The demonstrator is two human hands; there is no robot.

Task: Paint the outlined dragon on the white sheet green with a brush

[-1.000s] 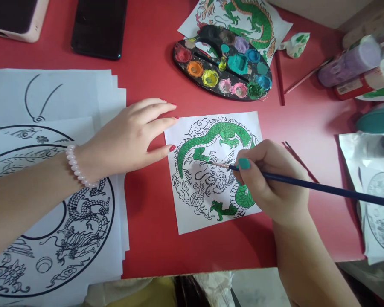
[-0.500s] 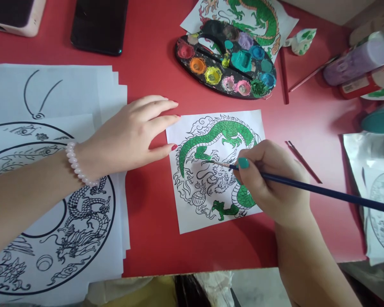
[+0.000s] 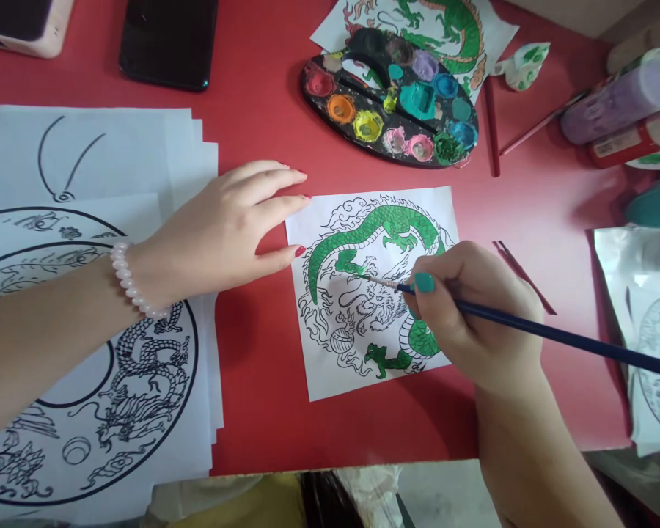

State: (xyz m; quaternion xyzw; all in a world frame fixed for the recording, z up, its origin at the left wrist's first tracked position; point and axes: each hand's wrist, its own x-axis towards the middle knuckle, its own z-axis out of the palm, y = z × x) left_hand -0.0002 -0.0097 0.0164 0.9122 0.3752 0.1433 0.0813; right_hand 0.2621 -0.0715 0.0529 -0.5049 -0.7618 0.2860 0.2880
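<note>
A right hand (image 3: 476, 312) grips a blue-handled paintbrush (image 3: 528, 323), its bristles at a green-painted leg on a dragon coloring sheet (image 3: 330, 374) lying on a red tabletop (image 3: 269, 433). The left hand (image 3: 234, 227), in a pink bead bracelet (image 3: 129, 282), grasps nothing, spread with thumb and fingertips at the sheet's left edge. A paint palette (image 3: 374, 132) sits beyond, overlapping a second dragon picture (image 3: 487, 37); printed line drawings (image 3: 137, 154) lie beneath the left forearm.

Glossy red tabletop (image 3: 264, 418), greyish wall (image 3: 577, 16) beyond, pale floor (image 3: 445, 490) below.
</note>
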